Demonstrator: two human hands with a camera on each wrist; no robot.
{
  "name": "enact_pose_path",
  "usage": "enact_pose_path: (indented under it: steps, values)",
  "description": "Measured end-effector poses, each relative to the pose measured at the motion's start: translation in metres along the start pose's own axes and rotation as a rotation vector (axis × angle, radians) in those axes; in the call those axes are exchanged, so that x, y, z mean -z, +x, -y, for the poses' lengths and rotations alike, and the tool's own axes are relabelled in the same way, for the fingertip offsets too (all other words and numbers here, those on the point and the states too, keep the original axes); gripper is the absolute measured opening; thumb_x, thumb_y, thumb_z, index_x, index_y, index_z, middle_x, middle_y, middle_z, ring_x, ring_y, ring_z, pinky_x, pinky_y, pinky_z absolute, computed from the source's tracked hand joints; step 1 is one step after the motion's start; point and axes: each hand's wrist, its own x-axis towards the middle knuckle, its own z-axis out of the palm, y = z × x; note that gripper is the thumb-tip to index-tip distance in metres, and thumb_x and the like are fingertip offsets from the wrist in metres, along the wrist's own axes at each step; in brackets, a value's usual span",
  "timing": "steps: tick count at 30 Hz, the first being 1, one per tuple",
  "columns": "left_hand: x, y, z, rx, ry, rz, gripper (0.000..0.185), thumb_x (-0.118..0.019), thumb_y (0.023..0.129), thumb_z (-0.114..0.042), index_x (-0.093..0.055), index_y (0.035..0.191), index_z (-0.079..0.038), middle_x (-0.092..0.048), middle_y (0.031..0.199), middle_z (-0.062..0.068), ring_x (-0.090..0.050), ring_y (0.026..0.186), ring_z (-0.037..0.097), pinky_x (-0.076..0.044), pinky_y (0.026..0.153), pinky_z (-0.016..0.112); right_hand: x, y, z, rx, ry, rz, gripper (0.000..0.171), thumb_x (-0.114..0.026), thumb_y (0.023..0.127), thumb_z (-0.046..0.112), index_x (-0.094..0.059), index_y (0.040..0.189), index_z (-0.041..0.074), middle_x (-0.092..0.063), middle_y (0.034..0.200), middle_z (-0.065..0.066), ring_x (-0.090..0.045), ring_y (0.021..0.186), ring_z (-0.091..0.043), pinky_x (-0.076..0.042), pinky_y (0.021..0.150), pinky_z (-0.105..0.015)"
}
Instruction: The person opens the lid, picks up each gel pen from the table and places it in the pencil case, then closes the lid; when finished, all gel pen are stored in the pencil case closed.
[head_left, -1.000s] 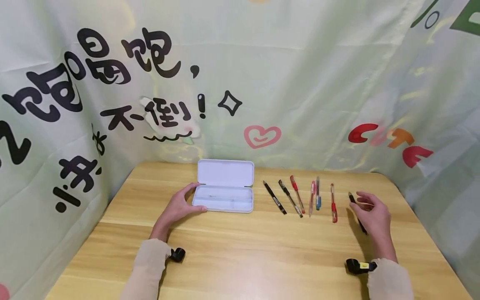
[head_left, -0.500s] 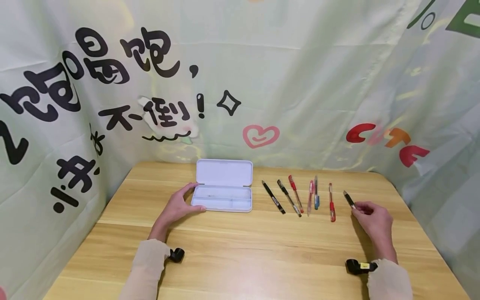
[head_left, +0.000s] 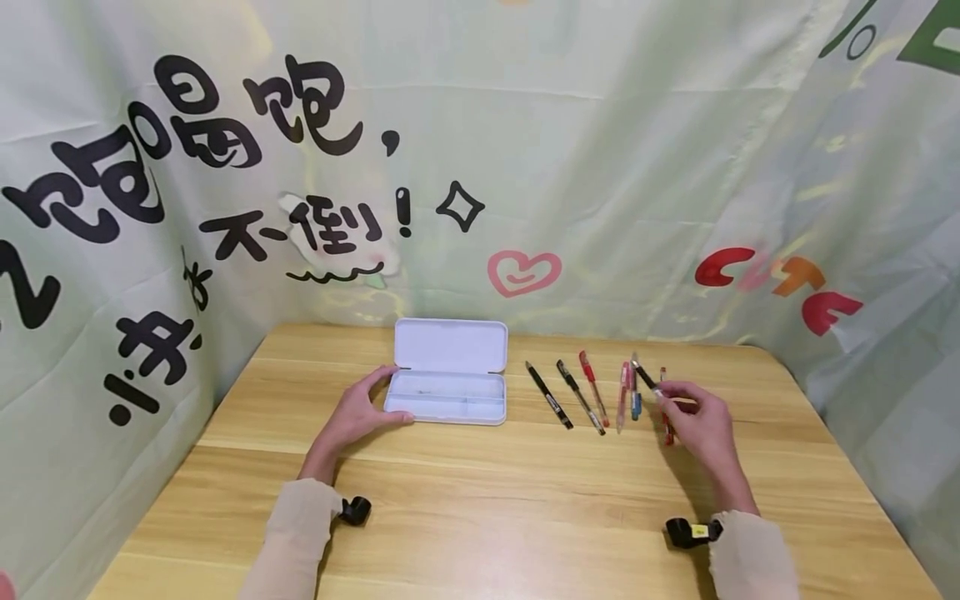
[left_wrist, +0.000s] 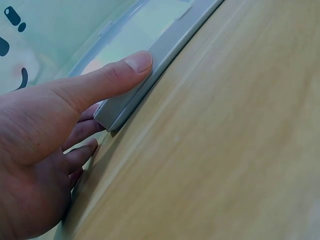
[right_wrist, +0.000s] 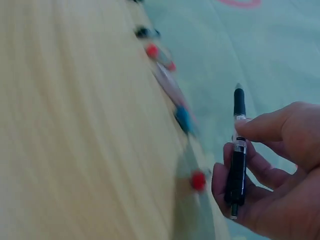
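Observation:
A white pencil case (head_left: 448, 373) lies open on the wooden table (head_left: 480, 500), its lid standing up at the back. My left hand (head_left: 358, 414) holds the case's left end, thumb along the front rim (left_wrist: 150, 60) and fingers around the corner. My right hand (head_left: 693, 421) pinches a black pen (head_left: 645, 377) and holds it lifted above the row of pens; the right wrist view shows that black pen (right_wrist: 238, 150) between thumb and fingers. On the table lie two black pens (head_left: 550, 395), a red pen (head_left: 593, 387), a pink pen (head_left: 624, 394), a blue pen (head_left: 635, 398) and another red pen (head_left: 666, 425).
A pale green printed cloth (head_left: 525, 167) hangs close behind and around both sides of the table. Bare wood stretches between my arms at the front. A small black camera sits on each wrist (head_left: 356, 509).
My right hand closed on the black pen at the far right, lifted it and carried it left over the other pens. The left hand stayed on the case.

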Motion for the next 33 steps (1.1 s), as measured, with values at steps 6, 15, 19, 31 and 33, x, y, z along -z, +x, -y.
enact_pose_path:
  steps: [6, 15, 19, 31, 33]
  values:
    - [-0.001, 0.001, -0.002, -0.011, -0.005, -0.002, 0.093, -0.096, 0.072, -0.038, -0.051, 0.150, -0.016, -0.045, 0.157, 0.014, -0.032, 0.148, 0.038, -0.021, 0.118, 0.066, -0.025, -0.004, 0.021, 0.103, -0.035, -0.019, 0.024, -0.068, 0.100, 0.011, -0.072, 0.120, 0.000, -0.071, 0.114, -0.021, -0.062, 0.092, -0.007, -0.052, 0.069, -0.012]
    - [0.000, 0.000, -0.001, 0.006, -0.001, 0.000, 0.093, -0.096, 0.071, -0.039, -0.051, 0.150, -0.018, -0.041, 0.160, 0.015, -0.029, 0.150, 0.038, -0.021, 0.119, 0.064, -0.059, -0.007, 0.046, 0.130, 0.089, 0.072, 0.025, -0.066, 0.097, -0.001, -0.070, 0.122, -0.002, -0.070, 0.112, -0.022, -0.066, 0.100, -0.025, -0.056, 0.075, -0.016]
    - [-0.001, 0.000, -0.001, 0.002, 0.000, 0.001, 0.094, -0.096, 0.071, -0.039, -0.051, 0.151, -0.018, -0.042, 0.159, 0.014, -0.029, 0.150, 0.038, -0.021, 0.119, 0.064, -0.078, -0.009, 0.054, 0.181, 0.129, 0.090, 0.021, -0.069, 0.096, -0.001, -0.073, 0.116, -0.002, -0.072, 0.110, -0.020, -0.068, 0.102, -0.033, -0.056, 0.078, -0.017]
    - [-0.002, 0.000, 0.000, 0.025, 0.013, 0.003, 0.093, -0.095, 0.072, -0.040, -0.050, 0.151, -0.018, -0.037, 0.161, 0.017, -0.028, 0.150, 0.039, -0.023, 0.118, 0.066, -0.131, -0.004, 0.086, 0.249, 0.163, 0.147, 0.017, -0.072, 0.095, 0.002, -0.079, 0.110, 0.007, -0.073, 0.100, -0.010, -0.068, 0.095, -0.026, -0.057, 0.075, -0.025]
    - [-0.002, 0.000, 0.000, 0.028, 0.015, 0.004, 0.093, -0.095, 0.072, -0.040, -0.051, 0.151, -0.019, -0.037, 0.162, 0.017, -0.028, 0.150, 0.040, -0.023, 0.118, 0.066, -0.141, -0.003, 0.091, 0.246, 0.178, 0.152, 0.017, -0.074, 0.093, 0.001, -0.079, 0.108, 0.007, -0.074, 0.101, -0.009, -0.068, 0.094, -0.025, -0.057, 0.073, -0.024]
